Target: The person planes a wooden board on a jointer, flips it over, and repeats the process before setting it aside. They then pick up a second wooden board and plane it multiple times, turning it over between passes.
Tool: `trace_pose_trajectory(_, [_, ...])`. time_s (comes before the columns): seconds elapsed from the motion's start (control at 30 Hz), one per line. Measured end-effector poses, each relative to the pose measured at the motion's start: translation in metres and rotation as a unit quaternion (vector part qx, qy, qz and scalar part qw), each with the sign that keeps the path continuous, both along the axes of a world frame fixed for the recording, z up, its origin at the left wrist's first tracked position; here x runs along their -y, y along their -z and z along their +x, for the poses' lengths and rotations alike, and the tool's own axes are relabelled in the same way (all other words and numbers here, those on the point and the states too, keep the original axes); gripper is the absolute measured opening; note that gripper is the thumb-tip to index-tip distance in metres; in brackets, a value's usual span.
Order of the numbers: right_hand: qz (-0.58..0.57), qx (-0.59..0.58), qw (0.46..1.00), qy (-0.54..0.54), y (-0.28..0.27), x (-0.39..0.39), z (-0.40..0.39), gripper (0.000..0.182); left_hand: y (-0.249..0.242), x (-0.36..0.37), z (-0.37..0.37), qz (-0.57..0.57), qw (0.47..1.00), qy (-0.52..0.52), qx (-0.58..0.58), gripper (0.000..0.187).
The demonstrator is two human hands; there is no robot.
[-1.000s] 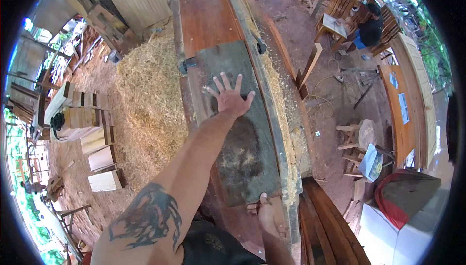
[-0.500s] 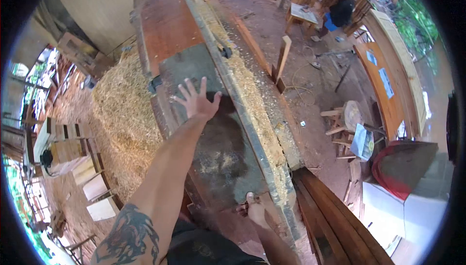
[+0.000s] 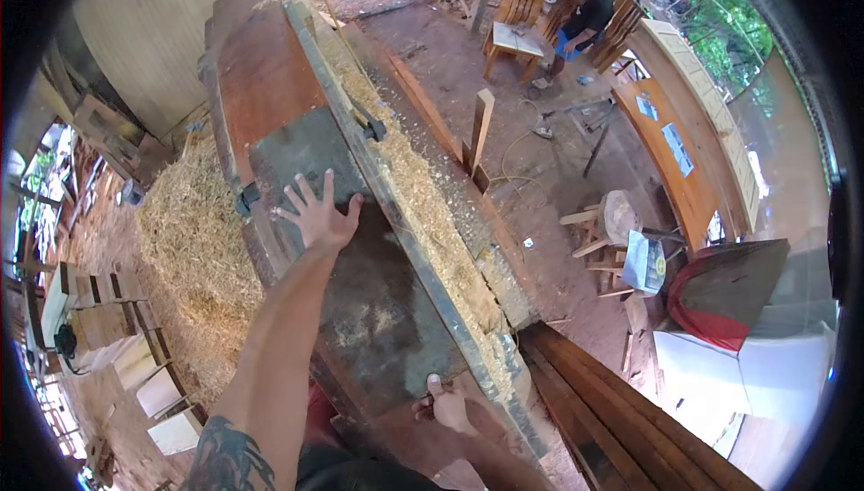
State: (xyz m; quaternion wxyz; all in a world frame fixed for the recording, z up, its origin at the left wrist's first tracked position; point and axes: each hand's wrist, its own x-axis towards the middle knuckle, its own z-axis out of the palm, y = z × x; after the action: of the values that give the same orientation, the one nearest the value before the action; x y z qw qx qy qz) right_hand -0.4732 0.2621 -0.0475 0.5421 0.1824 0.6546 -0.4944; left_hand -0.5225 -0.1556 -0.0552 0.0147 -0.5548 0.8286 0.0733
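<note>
A dark grey, dusty flat panel (image 3: 369, 266) lies lengthwise on the long workbench, its surface marked by a pale patch of dust and a shadow. My left hand (image 3: 326, 224) is on its far half, palm down with the fingers spread. At the near end, my right hand (image 3: 447, 408) grips the panel's edge, thumb on top and the other fingers curled below, partly hidden. Beyond the panel, a reddish-brown wooden surface (image 3: 270, 77) continues along the bench.
A long rail (image 3: 360, 144) edged with sawdust runs along the right side. Wood shavings (image 3: 193, 230) are heaped at left. Dark planks (image 3: 594, 401) extend at lower right, near a stool (image 3: 616, 215). A person (image 3: 589, 18) in black is by wooden chairs at the back.
My view has shifted, so the bench sits further left. Both hands keep about the same places on the panel. The person at the back shows more upright.
</note>
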Motion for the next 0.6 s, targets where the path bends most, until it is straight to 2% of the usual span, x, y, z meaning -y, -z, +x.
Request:
trace_pose_trajectory(0.07, [-0.001, 0.018, 1.000, -0.016, 0.007, -0.002, -0.001, 0.046, 0.001, 0.002, -0.001, -0.003, 1.000, 0.000, -0.002, 0.087])
trace_pose_trajectory(0.17, [-0.019, 0.026, 0.999, 0.012, 0.008, 0.004, -0.002, 0.028, -0.003, 0.005, -0.003, -0.005, 1.000, -0.003, 0.003, 0.086])
trace_pose_trajectory(0.27, [-0.015, 0.016, 1.000, -0.011, -0.001, 0.012, -0.006, 0.046, -0.004, 0.010, -0.005, -0.001, 1.000, -0.004, 0.019, 0.086])
trace_pose_trajectory(0.37, [-0.012, 0.027, 1.000, -0.001, 0.006, 0.013, -0.004, 0.045, -0.007, 0.012, -0.006, 0.000, 0.999, -0.008, 0.041, 0.086])
trace_pose_trajectory(0.6, [0.015, 0.044, 0.997, -0.057, 0.006, 0.016, -0.010, 0.052, 0.000, 0.020, -0.006, -0.022, 0.999, 0.002, 0.028, 0.086])
